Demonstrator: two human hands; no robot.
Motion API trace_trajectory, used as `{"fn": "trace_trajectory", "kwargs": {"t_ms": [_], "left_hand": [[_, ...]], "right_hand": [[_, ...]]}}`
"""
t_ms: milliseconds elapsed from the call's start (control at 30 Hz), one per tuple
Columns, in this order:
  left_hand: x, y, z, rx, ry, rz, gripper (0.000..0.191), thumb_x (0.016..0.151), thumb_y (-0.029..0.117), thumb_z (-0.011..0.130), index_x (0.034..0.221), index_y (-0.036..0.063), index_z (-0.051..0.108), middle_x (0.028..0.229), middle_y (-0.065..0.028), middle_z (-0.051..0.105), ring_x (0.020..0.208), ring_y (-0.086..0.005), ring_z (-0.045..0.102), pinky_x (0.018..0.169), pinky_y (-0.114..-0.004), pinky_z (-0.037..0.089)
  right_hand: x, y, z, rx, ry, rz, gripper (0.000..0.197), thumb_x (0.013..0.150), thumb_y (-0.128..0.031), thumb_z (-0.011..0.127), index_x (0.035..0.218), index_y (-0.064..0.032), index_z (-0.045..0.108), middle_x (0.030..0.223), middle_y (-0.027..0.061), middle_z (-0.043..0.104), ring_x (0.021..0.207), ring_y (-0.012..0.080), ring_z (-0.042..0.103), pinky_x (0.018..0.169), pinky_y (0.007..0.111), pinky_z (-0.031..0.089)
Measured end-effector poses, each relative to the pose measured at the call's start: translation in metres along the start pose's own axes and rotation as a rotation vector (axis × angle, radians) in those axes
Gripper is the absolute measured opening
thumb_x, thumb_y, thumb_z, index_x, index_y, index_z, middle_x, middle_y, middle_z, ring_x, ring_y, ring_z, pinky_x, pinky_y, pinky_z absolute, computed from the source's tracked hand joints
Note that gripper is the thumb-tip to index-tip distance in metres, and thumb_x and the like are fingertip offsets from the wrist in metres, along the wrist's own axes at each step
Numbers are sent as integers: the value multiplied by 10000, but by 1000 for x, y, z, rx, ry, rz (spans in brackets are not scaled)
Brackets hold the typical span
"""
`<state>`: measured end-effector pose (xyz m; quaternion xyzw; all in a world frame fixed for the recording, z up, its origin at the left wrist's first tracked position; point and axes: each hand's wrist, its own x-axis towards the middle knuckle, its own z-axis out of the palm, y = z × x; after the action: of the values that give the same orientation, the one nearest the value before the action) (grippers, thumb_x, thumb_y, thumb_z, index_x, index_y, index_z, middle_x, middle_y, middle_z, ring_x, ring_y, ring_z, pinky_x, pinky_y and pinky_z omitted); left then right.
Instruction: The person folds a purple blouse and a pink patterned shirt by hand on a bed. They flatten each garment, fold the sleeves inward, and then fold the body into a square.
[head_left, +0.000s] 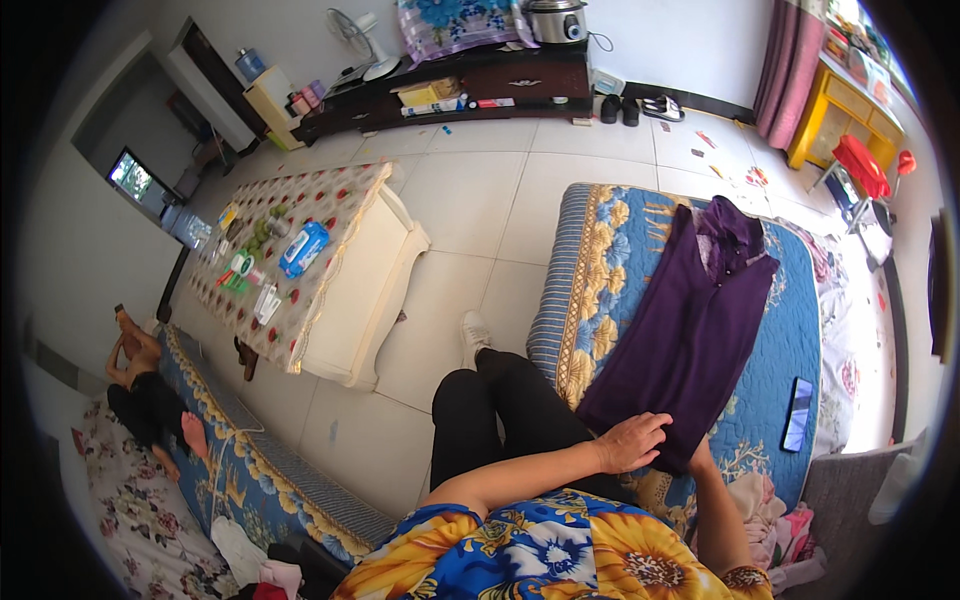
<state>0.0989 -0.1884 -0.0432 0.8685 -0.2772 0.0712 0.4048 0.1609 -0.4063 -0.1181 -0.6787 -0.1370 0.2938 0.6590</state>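
Note:
A dark purple sleeveless garment with a ruffled, buttoned neck lies lengthwise on a blue quilted cover. Its neck points away from me and its hem is near my lap. My left hand rests over the hem's left corner, palm down, fingers somewhat bent; whether it pinches the cloth is unclear. At the hem's right corner is my right hand, its fingers partly hidden by the cloth, so its grip cannot be told. A dark smartphone lies on the cover to the right.
Crumpled pink clothes lie beside my right forearm. Left stands a low table with wet wipes and green fruit. Another person reclines on the sofa at far left. A dark TV cabinet lines the far wall.

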Motion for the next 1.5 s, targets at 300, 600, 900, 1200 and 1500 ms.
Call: {"fn": "trace_trajectory", "kwargs": {"t_ms": [300,600,900,1200,1500], "left_hand": [[-7,-13,10,-83,-69,27,143,806,101,658,897,28,576,1015,-111,563,968,-291,553,871,-367,466],[-2,-23,-3,-245,65,-133,63,848,73,604,853,11,616,935,-131,616,903,-308,611,815,-376,497],[-6,-39,-8,-591,77,-439,145,923,100,577,945,-7,672,907,-73,668,822,-132,642,733,-266,506],[-15,-45,-16,-981,94,-721,197,984,157,524,1005,9,652,964,-65,678,839,-112,630,770,-242,505],[-8,-45,-25,-1250,188,-812,246,973,89,456,1157,-21,575,1071,-140,659,934,-183,654,812,-289,535]], "right_hand": [[-51,-42,-9,53,248,257,187,941,-146,570,1079,-28,611,839,74,675,629,142,629,519,267,498],[-110,3,-120,844,895,-65,410,979,-300,546,1281,-37,462,1156,201,617,993,274,649,755,344,554],[-98,-8,-115,992,833,-296,495,984,-251,531,1401,-35,374,1336,270,498,1215,398,534,1002,468,488],[-91,-5,-107,1045,945,-422,442,985,-132,460,1398,-15,358,1359,293,464,1235,444,502,1020,498,474],[-94,6,-123,937,971,-324,413,1003,-195,481,1365,-8,418,1316,241,536,1204,329,560,984,414,506]]}}
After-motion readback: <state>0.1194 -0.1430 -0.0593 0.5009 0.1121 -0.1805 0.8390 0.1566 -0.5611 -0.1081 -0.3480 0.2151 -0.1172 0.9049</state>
